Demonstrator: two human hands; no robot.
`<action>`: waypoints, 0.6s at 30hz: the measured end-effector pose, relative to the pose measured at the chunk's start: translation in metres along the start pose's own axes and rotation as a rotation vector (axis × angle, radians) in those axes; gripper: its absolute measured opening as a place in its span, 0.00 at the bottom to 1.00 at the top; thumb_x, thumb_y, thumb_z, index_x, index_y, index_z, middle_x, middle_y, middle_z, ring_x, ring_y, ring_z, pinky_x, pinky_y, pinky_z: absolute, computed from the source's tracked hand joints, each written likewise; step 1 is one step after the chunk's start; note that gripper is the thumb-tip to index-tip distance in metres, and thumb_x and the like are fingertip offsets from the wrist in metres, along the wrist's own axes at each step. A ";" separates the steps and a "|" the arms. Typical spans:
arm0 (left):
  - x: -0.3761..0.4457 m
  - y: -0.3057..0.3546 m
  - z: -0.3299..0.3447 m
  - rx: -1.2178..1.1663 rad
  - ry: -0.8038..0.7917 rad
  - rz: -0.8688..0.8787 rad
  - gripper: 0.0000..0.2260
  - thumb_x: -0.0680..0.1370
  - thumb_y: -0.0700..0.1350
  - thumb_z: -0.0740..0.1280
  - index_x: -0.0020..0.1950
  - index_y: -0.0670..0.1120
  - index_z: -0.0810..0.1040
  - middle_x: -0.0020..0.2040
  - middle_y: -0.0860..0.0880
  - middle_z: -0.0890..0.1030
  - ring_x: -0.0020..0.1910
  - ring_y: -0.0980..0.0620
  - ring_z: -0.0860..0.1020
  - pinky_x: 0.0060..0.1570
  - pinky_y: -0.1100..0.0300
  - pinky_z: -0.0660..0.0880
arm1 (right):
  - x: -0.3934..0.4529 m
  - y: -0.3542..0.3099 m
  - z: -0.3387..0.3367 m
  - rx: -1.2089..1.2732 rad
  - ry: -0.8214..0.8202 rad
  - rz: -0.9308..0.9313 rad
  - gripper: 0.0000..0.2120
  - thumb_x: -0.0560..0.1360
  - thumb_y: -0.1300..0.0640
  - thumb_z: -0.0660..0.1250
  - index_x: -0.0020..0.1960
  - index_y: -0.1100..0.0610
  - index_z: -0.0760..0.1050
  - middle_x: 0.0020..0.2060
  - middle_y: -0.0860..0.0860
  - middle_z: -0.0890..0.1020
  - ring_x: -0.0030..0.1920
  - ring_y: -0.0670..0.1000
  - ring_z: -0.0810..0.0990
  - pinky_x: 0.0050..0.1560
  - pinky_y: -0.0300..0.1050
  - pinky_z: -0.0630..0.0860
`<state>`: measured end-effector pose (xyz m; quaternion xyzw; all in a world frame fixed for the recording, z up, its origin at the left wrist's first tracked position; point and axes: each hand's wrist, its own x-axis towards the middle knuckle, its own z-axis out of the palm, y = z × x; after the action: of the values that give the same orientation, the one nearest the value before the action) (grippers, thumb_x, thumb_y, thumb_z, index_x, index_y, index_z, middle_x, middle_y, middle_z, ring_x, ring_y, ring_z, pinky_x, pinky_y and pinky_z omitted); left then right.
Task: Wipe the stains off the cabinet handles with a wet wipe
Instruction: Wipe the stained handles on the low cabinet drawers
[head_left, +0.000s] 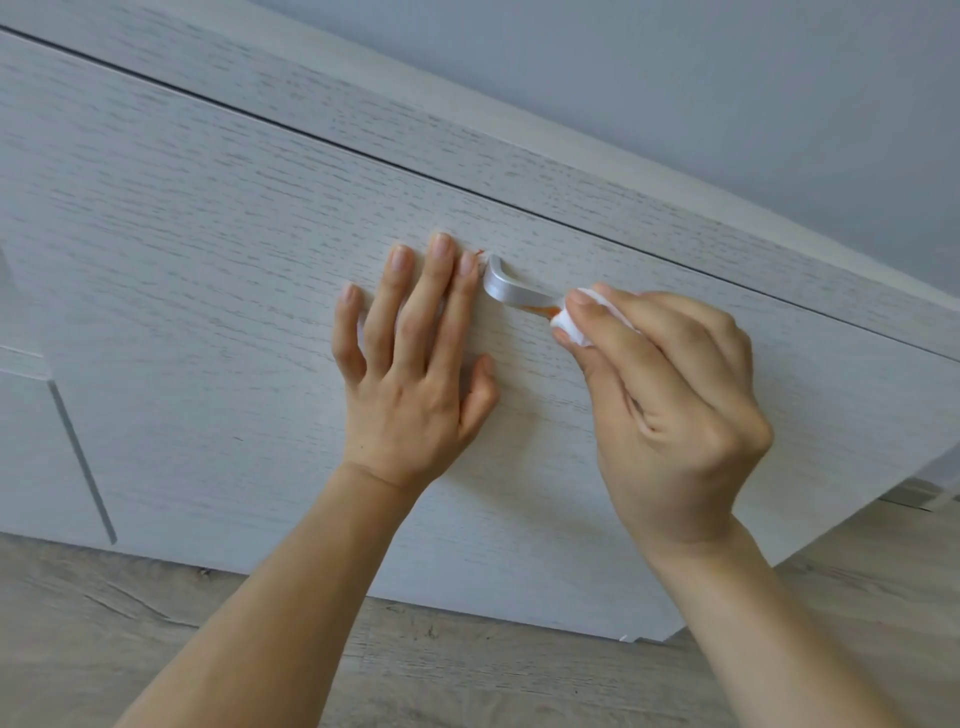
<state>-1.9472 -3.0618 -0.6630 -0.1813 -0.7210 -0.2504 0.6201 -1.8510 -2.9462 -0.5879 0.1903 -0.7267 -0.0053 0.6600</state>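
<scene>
A silver curved handle (506, 288) sits on the pale wood-grain cabinet door (218, 270). An orange stain (543, 310) shows on the handle just left of the wipe, and a small orange mark lies at the handle's left end. My right hand (670, 400) pinches a folded white wet wipe (569, 325) around the right part of the handle, hiding that end. My left hand (410, 358) rests flat on the door just left of the handle, fingers straight and spread.
A second cabinet front with a long slim metal handle (83, 462) lies at the lower left. Grey wood-look floor (467, 665) runs below the cabinet. A plain grey wall (727, 104) fills the upper right.
</scene>
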 end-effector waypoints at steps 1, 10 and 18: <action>0.000 0.001 0.000 -0.007 -0.001 -0.001 0.25 0.79 0.49 0.55 0.75 0.43 0.59 0.72 0.46 0.60 0.73 0.47 0.54 0.72 0.49 0.49 | -0.001 -0.001 0.000 -0.001 0.006 0.011 0.03 0.74 0.65 0.72 0.47 0.62 0.83 0.43 0.54 0.84 0.42 0.54 0.81 0.44 0.49 0.78; -0.001 -0.001 0.001 -0.050 -0.019 0.019 0.26 0.78 0.49 0.56 0.75 0.44 0.55 0.72 0.44 0.59 0.74 0.46 0.52 0.74 0.48 0.47 | -0.004 -0.005 0.003 0.049 0.029 0.104 0.03 0.73 0.66 0.72 0.47 0.64 0.82 0.43 0.56 0.84 0.43 0.55 0.83 0.49 0.46 0.78; -0.002 -0.003 0.002 -0.043 -0.016 0.047 0.26 0.78 0.50 0.57 0.74 0.41 0.59 0.72 0.43 0.60 0.73 0.45 0.54 0.74 0.47 0.48 | -0.005 -0.003 -0.003 0.090 0.009 0.133 0.05 0.73 0.66 0.73 0.48 0.64 0.81 0.45 0.55 0.83 0.46 0.53 0.81 0.49 0.50 0.79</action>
<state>-1.9499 -3.0629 -0.6652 -0.2136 -0.7158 -0.2498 0.6161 -1.8465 -2.9470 -0.5936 0.1711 -0.7342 0.0721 0.6531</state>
